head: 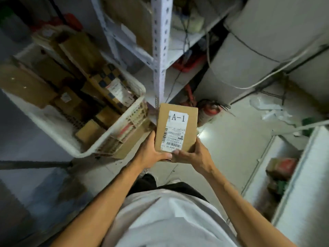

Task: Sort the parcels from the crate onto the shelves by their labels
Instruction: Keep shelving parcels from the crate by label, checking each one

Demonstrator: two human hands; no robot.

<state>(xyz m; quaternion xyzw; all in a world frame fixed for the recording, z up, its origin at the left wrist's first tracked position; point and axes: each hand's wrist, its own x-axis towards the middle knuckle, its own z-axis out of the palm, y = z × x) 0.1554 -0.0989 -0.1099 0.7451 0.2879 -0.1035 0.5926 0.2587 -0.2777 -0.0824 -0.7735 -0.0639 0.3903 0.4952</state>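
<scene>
A small brown cardboard parcel (pixel 185 139) with a white label reading "A-1" and barcodes is held in front of me, above the floor. My left hand (pixel 153 154) grips its near left corner, thumb on top. My right hand (pixel 197 154) grips the near right edge, thumb on the top face. A white plastic crate (pixel 114 134) stands to the left, filled with several brown parcels (pixel 85 56). A white metal shelf unit (pixel 160 50) rises just behind the parcel, its lower boards visible.
A red fire extinguisher (pixel 208 111) lies on the floor beside the shelf post. Large grey rolls (pixel 258 50) and cables stand at the right. A white shelf (pixel 300 175) with red and green items is at the far right. Tiled floor lies between.
</scene>
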